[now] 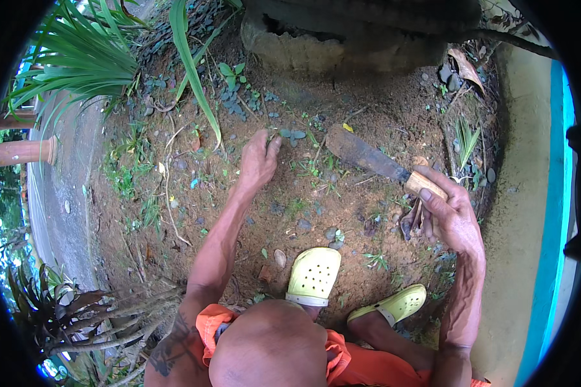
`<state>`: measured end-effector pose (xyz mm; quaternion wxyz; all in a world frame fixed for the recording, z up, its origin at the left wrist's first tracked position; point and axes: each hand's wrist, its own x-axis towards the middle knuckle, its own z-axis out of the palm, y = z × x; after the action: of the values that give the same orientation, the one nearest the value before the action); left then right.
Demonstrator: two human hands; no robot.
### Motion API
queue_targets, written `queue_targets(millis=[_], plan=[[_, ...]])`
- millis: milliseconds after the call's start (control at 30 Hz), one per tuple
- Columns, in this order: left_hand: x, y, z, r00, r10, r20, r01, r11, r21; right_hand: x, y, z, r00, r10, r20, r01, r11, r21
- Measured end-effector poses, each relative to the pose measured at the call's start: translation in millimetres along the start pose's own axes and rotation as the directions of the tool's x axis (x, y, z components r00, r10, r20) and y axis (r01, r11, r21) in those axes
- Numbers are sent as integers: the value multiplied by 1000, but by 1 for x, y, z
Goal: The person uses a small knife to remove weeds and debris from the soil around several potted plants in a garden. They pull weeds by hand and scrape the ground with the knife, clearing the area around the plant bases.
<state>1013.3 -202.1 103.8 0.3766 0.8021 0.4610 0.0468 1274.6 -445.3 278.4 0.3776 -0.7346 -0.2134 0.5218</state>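
Note:
My right hand (448, 208) holds a broad, dirt-stained knife by its light wooden handle (426, 186). The metal blade (365, 154) points up and left, just above or against the soil. A bundle of something dark and wilted (410, 220) hangs under the same hand. My left hand (261, 157) is at the ground left of the blade, thumb and fingertips close together by a small leafy plant (293, 135). Whether something is pinched between them cannot be made out. A long green leaf (198, 87) arches down to the left of that hand.
A weathered stone or concrete block (339, 53) stands at the top. A low concrete wall (523, 145) runs along the right. Strap-leaved plants (87, 67) grow at upper left beside a paved path (72, 193). Yellow clogs (314, 275) stand on soil with small weeds and stones.

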Motion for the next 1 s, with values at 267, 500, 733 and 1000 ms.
queue_targets(millis=[267, 500, 733, 1000], plan=[[58, 22, 47, 883, 451, -132, -370, 840, 397, 69, 63, 55, 999, 18, 26, -20, 998, 67], [33, 41, 11, 955, -12, 296, -57, 973, 223, 65, 101, 24, 990, -9, 141, -8, 992, 124], [101, -55, -67, 909, 110, -402, 47, 932, 360, 14, 53, -49, 994, -73, 77, 82, 991, -108], [251, -124, -48, 851, 327, -411, -271, 944, 190, -49, -19, -134, 926, -265, -269, -78, 564, -822]])
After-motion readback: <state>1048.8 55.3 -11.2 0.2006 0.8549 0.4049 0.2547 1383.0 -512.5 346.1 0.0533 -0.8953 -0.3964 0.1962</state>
